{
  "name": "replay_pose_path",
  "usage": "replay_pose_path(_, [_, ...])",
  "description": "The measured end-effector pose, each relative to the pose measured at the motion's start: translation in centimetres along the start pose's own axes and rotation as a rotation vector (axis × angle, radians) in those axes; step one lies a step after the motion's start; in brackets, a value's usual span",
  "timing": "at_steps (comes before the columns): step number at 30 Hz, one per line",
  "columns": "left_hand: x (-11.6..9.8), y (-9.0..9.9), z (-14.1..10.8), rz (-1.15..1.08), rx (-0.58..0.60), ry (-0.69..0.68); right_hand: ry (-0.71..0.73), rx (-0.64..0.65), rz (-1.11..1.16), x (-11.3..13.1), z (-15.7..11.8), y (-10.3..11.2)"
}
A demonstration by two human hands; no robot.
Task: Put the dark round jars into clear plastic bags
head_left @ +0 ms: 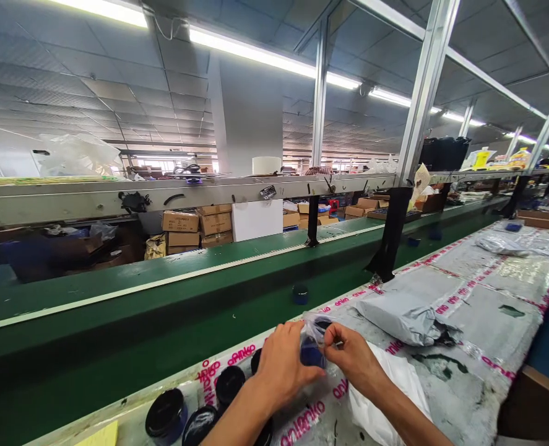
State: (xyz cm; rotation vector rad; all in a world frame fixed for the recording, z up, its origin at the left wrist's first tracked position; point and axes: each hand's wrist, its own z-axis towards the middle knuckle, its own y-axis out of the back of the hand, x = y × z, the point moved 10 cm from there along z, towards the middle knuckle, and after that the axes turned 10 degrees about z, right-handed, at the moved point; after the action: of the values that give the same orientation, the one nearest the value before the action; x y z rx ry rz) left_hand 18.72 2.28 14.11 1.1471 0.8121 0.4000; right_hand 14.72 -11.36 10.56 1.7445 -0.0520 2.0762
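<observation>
Both hands pinching a little clear plastic bag with a dark blue jar in it, right at the near edge of the workbench.

Head view: the left hand (pixel 281 365) is curled around the side of the small clear bag (pixel 315 337), fingers closed on the plastic, while the right hand (pixel 353 356) nips the bag's top edge between thumb and fingertips. Inside the bag sits a blue jar (pixel 311 353), held just above the taped bench top (pixel 488 322). A row of black-lidded jars (pixel 165 415) stands on the bench left of the left forearm, and a white poly bag (pixel 385 396) lies under the right wrist. A grey mailer pouch (pixel 406 310) rests a bit further right. Behind the bench runs a green conveyor (pixel 163 322) with one more blue jar (pixel 300 293) on it.
</observation>
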Motion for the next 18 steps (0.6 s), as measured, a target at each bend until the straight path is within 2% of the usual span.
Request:
replay_pose_path(6, [-1.5, -1.5, 0.6, 0.035, 0.016, 0.003, 0.004, 0.14, 0.027, 1.0, -1.2, -0.6])
replay_pose_path(13, [-2.5, -2.5, 0.8, 0.159, -0.047, 0.017, 0.038, 0.076, -0.271, 2.3, -0.9, 0.2])
replay_pose_path(18, [-3.3, -2.3, 0.2, 0.202, -0.024, -0.035, 0.067, 0.089, -0.359, 2.4, 0.1, 0.5])
